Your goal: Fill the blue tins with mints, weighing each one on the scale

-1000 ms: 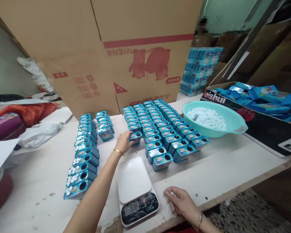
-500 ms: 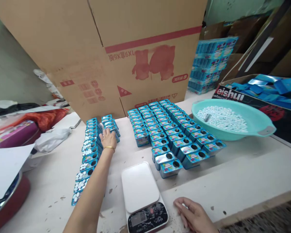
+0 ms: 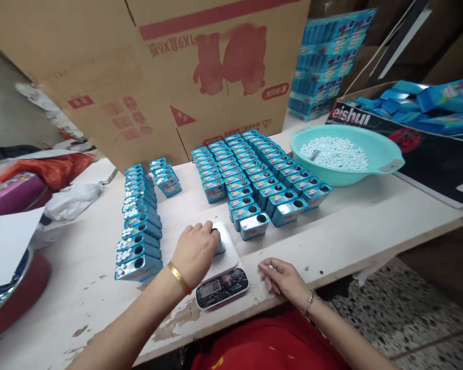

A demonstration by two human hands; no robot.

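My left hand (image 3: 196,249) is closed around a small blue tin (image 3: 219,247) over the white plate of the kitchen scale (image 3: 228,257); most of that tin is hidden by the fingers. To the right of the scale, my right hand (image 3: 283,277) hovers low by the table, its fingers curled together. What they hold, if anything, is hidden. A block of blue tins (image 3: 250,172) with round holes on top stands behind the scale. On the left is a row of tins (image 3: 139,226), several with white candies on their lids, and a shorter row (image 3: 165,180) beside it.
A turquoise basin (image 3: 386,154) of small white candies (image 3: 334,153) sits at the back right. Behind it, a black carton (image 3: 420,159) holds blue packs. A large cardboard box (image 3: 158,87) stands along the back. White paper (image 3: 11,246) and a red tub (image 3: 23,303) occupy the left.
My left hand has moved from the short left row to the scale and now holds a tin. The front tin of the middle block is gone. The view has tilted downward.
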